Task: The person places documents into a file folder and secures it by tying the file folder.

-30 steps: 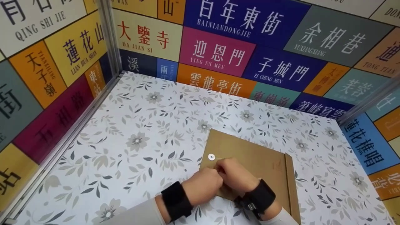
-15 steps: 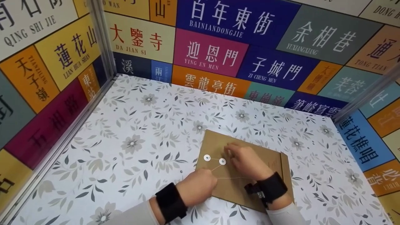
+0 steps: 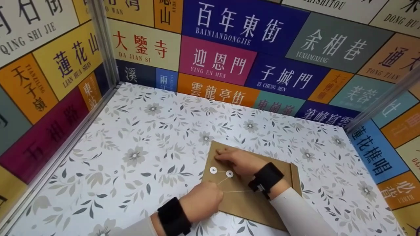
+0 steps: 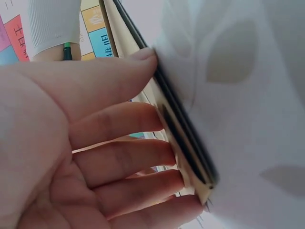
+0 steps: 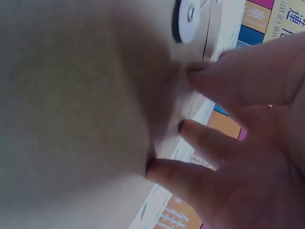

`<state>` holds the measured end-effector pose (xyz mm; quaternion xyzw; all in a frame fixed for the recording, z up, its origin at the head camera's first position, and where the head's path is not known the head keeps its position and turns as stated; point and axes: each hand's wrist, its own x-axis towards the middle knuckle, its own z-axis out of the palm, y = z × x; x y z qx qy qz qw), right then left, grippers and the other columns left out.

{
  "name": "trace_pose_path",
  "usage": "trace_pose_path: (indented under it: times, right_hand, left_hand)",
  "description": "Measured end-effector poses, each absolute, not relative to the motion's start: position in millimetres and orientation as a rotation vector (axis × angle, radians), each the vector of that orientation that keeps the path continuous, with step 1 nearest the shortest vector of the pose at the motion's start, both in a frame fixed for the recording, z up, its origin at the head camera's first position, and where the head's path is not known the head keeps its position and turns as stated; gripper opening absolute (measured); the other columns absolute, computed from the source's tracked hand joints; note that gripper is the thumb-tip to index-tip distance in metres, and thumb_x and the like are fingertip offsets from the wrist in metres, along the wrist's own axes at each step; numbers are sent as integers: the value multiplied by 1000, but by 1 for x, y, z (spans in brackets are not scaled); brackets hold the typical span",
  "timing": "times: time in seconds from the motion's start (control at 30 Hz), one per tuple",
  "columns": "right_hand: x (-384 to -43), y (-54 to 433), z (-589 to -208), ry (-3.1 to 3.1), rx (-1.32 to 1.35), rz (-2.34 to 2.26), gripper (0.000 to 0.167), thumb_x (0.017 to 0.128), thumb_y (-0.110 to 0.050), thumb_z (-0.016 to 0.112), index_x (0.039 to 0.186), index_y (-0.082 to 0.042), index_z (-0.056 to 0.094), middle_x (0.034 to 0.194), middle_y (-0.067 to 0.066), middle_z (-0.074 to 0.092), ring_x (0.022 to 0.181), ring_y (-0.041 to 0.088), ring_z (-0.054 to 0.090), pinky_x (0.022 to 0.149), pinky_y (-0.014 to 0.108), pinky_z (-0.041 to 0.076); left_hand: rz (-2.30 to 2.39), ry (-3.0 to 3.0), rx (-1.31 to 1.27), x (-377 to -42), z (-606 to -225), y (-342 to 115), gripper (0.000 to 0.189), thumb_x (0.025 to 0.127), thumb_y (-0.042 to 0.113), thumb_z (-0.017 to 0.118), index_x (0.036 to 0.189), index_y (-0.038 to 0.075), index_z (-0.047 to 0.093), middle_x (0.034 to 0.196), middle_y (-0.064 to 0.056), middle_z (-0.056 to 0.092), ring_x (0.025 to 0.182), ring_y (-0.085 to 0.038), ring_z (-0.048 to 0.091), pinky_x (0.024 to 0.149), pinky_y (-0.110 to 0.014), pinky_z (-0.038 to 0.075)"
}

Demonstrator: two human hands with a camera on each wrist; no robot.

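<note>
A brown document envelope (image 3: pixel 249 203) lies on the flower-patterned cover, with two white round buttons, one of them the left button (image 3: pixel 213 170). A thin string (image 3: pixel 236 191) runs from the right button toward my left hand (image 3: pixel 204 200) and onward across the envelope. In the left wrist view, my left fingertips rest on the envelope's near edge (image 4: pixel 178 138), the thumb (image 4: pixel 143 55) right at its border. My right hand (image 3: pixel 241 160) lies over the envelope's far left part. Its spread fingertips (image 5: pixel 188 129) touch the brown surface in the right wrist view, close to a button (image 5: pixel 188 19).
The flower-patterned tabletop (image 3: pixel 157 147) spreads around the envelope. Colourful panels with printed characters (image 3: pixel 216 59) stand along the back and sides. A metal frame post (image 3: pixel 108 49) rises at the back left corner.
My hands have come apart. The right hand moved off the buttons and then left to the envelope's far corner, uncovering the buttons and string. The left hand stays by the near edge.
</note>
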<state>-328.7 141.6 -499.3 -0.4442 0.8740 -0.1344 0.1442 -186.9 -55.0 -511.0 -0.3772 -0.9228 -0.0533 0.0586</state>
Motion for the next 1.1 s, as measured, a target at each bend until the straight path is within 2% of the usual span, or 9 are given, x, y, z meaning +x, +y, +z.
trace_pose_path:
  times: [0.1,0.23,0.37,0.5,0.63,0.73,0.87,1.1]
  right_hand:
    - [-330,142,-496,2499,-1225,-379,71,82,22,55,147,-7,60,159,18,45,149,37,39,120,51,32]
    - [-332,142,-491,2502,-1168,-398,78,75,27,56,145,-8,62,158,16,46,147,35,42,120,50,33]
    - [-334,141,-489,2464,-1118,-416,81,73,28,58,145,-8,62,159,16,46,147,34,43,119,49,34]
    - [-338,139,-488,2434,-1031,-428,84,74,28,59,146,-14,63,159,11,46,147,30,43,119,47,35]
    - [-339,139,-492,2413,-1005,-425,84,74,26,62,147,-16,62,159,10,47,144,28,47,115,45,41]
    - [-337,140,-495,2400,-1018,-428,80,76,20,68,148,-14,61,160,10,45,148,30,41,117,45,39]
    - [-334,141,-496,2404,-1039,-425,73,81,10,74,149,-12,59,161,11,43,153,33,34,121,47,33]
    - [-334,139,-493,2427,-996,-425,73,81,6,77,149,-14,60,163,7,43,149,29,39,118,43,36]
  left_hand:
    - [-199,-2841,-1123,-189,-507,-55,19,80,19,79,64,15,67,61,2,55,57,-17,55,50,-33,46]
    - [-278,-2903,-1072,-195,-504,-53,24,79,26,80,64,15,66,62,2,55,58,-18,54,50,-36,47]
    - [-460,-2937,-929,-208,-504,-53,29,82,26,79,61,14,63,61,1,55,59,-21,56,55,-39,50]
    - [-476,-2909,-761,-219,-510,-46,23,84,20,76,65,13,66,66,-1,61,65,-24,63,61,-39,54]
    - [-302,-2874,-608,-219,-521,-28,12,81,11,76,71,13,70,70,-3,65,67,-23,65,56,-37,55]
    - [-225,-2845,-542,-217,-526,-18,13,81,7,76,71,15,71,69,-3,66,65,-23,66,53,-37,55]
    - [-183,-2857,-518,-217,-527,-13,15,82,7,75,71,16,72,70,-2,66,66,-23,66,53,-37,55]
    - [2,-2969,-573,-212,-524,-10,13,89,16,73,76,16,72,74,-2,67,69,-22,66,54,-38,56]
